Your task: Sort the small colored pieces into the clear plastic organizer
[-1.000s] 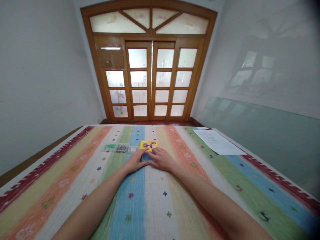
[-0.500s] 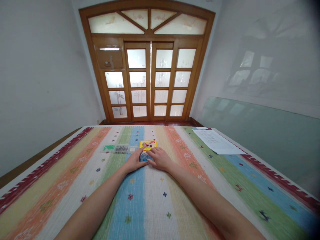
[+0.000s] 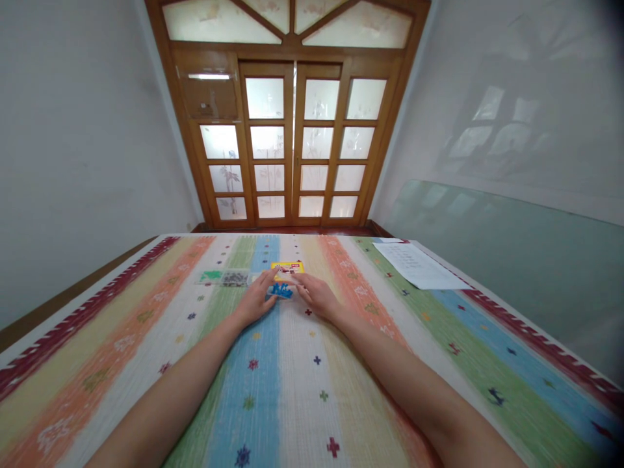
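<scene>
A small clear plastic box of bright blue pieces [image 3: 281, 291] lies on the striped cloth between my hands. My left hand [image 3: 254, 299] curves around its left side, with the thumb at the near corner and the fingers along the far side. From the right, my right hand [image 3: 318, 297] reaches over the box, its fingertips at what looks like a clear lid [image 3: 286, 280] raised off the blue pieces. Just behind the fingers lies a yellow printed packet [image 3: 295, 266], partly covered by them.
Left of my hands, clear boxes hold green pieces [image 3: 211, 276] and dark grey pieces [image 3: 235, 278]. White paper sheets [image 3: 416, 265] lie at the table's right far side. A striped cloth [image 3: 297, 390] covers the table; wooden doors [image 3: 293, 143] stand beyond.
The blue pieces now show vividly, where a clear cover lay over them before. My right hand has lifted slightly away from the box's near edge. The view has tilted down a little.
</scene>
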`<act>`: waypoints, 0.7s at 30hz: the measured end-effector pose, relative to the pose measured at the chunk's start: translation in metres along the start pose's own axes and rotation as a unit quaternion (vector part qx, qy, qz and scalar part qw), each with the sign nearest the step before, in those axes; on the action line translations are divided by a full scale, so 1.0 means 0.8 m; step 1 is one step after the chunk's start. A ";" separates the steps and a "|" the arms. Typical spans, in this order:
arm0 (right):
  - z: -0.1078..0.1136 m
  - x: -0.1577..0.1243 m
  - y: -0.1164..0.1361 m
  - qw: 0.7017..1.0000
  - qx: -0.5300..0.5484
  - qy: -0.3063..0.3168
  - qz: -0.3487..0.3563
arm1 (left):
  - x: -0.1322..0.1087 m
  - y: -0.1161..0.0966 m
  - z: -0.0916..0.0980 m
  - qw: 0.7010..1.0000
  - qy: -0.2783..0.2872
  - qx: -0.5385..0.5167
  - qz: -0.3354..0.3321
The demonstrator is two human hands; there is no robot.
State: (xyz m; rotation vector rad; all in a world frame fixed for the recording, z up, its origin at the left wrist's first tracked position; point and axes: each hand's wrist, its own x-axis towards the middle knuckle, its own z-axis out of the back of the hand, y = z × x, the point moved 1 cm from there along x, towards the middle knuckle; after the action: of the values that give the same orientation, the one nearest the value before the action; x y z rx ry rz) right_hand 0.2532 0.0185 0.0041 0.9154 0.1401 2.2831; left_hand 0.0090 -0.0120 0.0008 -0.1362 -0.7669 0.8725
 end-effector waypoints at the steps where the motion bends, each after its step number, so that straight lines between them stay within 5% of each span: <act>1: 0.000 0.000 0.000 1.000 0.004 -0.002 -0.005 | 0.001 0.000 0.001 1.000 0.002 0.017 -0.007; 9: -0.004 -0.002 0.003 0.999 0.042 0.022 0.003 | 0.006 0.001 0.007 0.988 0.013 0.130 -0.079; 21: -0.006 -0.003 0.010 0.998 0.035 0.039 0.025 | 0.005 -0.025 0.013 0.987 0.018 0.127 -0.101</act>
State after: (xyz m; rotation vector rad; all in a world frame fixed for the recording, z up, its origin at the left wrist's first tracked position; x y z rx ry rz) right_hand 0.2471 0.0119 0.0017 0.8735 0.2345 2.3737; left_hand 0.0163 -0.0244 0.0186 0.1491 -0.6185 0.7651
